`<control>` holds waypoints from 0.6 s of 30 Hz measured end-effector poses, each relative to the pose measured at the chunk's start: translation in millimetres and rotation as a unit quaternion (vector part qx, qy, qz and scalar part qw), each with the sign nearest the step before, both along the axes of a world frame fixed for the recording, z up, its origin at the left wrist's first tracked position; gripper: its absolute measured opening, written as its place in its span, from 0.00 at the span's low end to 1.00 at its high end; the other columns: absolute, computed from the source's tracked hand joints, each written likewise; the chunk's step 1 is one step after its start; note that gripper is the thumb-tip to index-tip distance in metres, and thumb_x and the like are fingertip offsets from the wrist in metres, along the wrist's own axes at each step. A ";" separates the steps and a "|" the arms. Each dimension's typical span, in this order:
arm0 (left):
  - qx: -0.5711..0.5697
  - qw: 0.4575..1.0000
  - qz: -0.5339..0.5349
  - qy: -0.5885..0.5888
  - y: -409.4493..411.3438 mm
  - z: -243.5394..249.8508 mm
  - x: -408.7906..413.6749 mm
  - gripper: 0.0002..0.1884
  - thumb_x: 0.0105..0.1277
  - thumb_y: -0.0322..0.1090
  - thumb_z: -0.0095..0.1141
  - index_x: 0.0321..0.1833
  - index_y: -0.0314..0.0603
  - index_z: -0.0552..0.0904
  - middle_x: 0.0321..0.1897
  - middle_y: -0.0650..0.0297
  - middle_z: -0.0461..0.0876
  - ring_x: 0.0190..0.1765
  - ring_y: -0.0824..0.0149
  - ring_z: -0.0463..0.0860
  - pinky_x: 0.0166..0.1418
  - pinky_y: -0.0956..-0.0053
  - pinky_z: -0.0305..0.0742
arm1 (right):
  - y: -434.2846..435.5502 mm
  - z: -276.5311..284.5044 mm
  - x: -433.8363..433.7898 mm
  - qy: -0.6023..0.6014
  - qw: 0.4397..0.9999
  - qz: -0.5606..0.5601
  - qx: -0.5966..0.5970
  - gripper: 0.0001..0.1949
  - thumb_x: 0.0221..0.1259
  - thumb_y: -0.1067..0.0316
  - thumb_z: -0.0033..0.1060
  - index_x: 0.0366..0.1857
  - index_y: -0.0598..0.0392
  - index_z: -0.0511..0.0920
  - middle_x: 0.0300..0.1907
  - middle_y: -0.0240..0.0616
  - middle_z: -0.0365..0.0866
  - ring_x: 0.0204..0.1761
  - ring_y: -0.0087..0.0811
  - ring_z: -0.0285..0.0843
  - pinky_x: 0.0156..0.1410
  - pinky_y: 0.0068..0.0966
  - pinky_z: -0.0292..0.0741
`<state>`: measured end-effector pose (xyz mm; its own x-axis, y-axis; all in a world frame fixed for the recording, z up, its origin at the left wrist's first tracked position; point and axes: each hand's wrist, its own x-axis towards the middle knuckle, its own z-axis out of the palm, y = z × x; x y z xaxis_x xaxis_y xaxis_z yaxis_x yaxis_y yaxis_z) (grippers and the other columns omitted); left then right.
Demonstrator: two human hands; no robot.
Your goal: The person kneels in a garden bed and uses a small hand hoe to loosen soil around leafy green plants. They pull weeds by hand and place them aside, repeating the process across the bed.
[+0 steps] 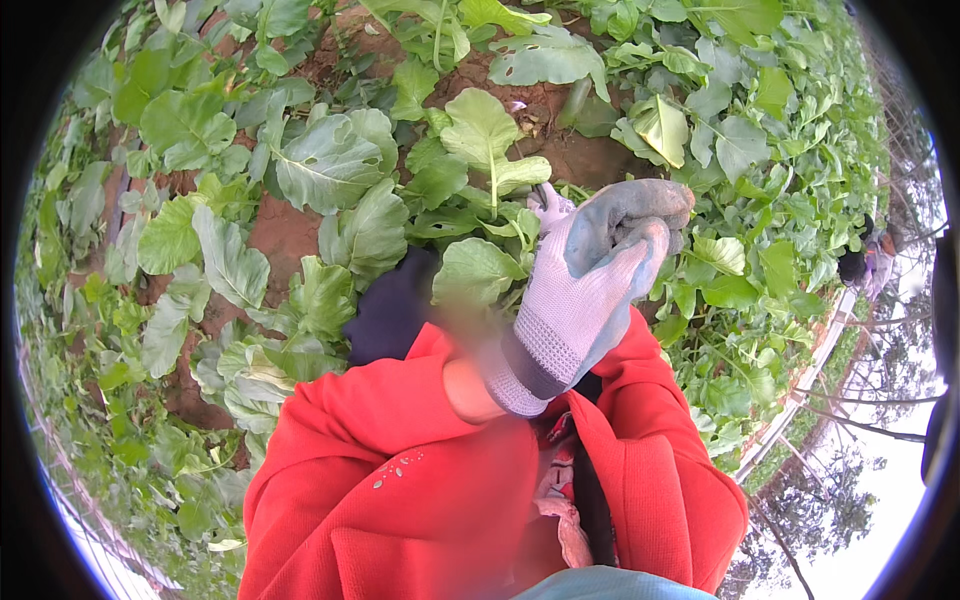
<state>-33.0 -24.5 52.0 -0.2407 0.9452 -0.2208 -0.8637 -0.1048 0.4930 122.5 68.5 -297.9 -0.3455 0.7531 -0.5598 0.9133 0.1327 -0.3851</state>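
My left hand (pixel 600 262), in a whitish knit glove with a worn grey-blue coated palm, reaches across to the right in front of my body. Its fingers are curled in against the thumb, and nothing shows between them. Behind it, my right hand (pixel 553 207) is mostly hidden; a small part of a whitish glove shows beside the leaves, with a small dark thing at its edge that I cannot make out. Close to both hands stands a leafy green plant (pixel 480 135) with broad, upright leaves.
Broad-leaved green plants (pixel 330 161), some with holes in their leaves, grow all around from reddish-brown soil (pixel 285 236). A pale straight edging (pixel 799 386) runs along the right side. Another person (pixel 874 262) is partly visible at the far right, beside bare branches.
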 end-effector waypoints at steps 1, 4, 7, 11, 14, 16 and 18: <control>0.008 1.000 -0.022 -0.005 1.4 -0.3 4.1 0.16 0.68 0.33 0.48 0.53 0.29 0.72 0.52 0.55 0.75 0.52 0.65 0.76 0.60 0.70 0.70 | 1.7 8.1 21.2 -0.018 0.999 -0.029 0.005 0.27 0.54 0.59 0.58 0.60 0.46 0.67 0.37 0.44 0.80 0.38 0.43 0.80 0.44 0.34 0.75; 0.017 1.000 0.001 -0.023 -2.9 2.7 9.4 0.16 0.68 0.33 0.49 0.53 0.29 0.72 0.51 0.56 0.75 0.51 0.65 0.76 0.59 0.71 0.70 | 4.8 17.4 33.8 -0.040 0.997 -0.073 0.001 0.27 0.54 0.59 0.58 0.60 0.46 0.67 0.35 0.44 0.81 0.36 0.43 0.80 0.42 0.34 0.76; 0.038 0.997 -0.012 -0.065 -5.3 -0.6 19.7 0.15 0.68 0.33 0.49 0.53 0.30 0.73 0.52 0.56 0.75 0.51 0.65 0.76 0.60 0.70 0.70 | 23.6 19.8 49.8 -0.056 0.987 -0.148 0.027 0.27 0.54 0.59 0.58 0.60 0.45 0.67 0.34 0.44 0.81 0.35 0.43 0.80 0.41 0.34 0.76; 0.034 0.999 -0.026 -0.007 -7.6 0.3 16.0 0.16 0.69 0.34 0.47 0.54 0.31 0.72 0.54 0.55 0.73 0.54 0.63 0.75 0.61 0.68 0.69 | 69.3 4.3 29.3 -0.047 0.963 -0.253 0.075 0.27 0.53 0.59 0.59 0.60 0.45 0.67 0.32 0.43 0.81 0.33 0.43 0.80 0.39 0.34 0.77; 0.006 0.998 -0.044 0.041 -3.5 5.7 9.5 0.16 0.69 0.34 0.46 0.55 0.32 0.71 0.54 0.55 0.73 0.55 0.62 0.75 0.62 0.66 0.68 | 98.8 20.3 6.1 0.011 0.943 -0.314 0.109 0.27 0.52 0.58 0.56 0.59 0.48 0.67 0.36 0.47 0.80 0.37 0.45 0.79 0.42 0.36 0.76; -0.054 0.995 -0.044 0.069 -4.5 5.1 2.4 0.16 0.68 0.32 0.46 0.56 0.33 0.71 0.55 0.55 0.73 0.55 0.61 0.75 0.63 0.66 0.67 | 102.4 41.8 -42.7 0.067 0.938 -0.322 0.110 0.28 0.52 0.54 0.51 0.59 0.53 0.66 0.45 0.54 0.78 0.48 0.51 0.77 0.51 0.40 0.72; -0.025 0.999 -0.026 0.034 -2.0 4.0 4.9 0.17 0.68 0.32 0.46 0.57 0.33 0.71 0.55 0.54 0.73 0.54 0.61 0.76 0.62 0.65 0.67 | 127.7 39.4 -46.6 0.040 0.927 -0.333 0.168 0.26 0.53 0.53 0.46 0.57 0.54 0.68 0.46 0.54 0.78 0.48 0.50 0.76 0.54 0.41 0.71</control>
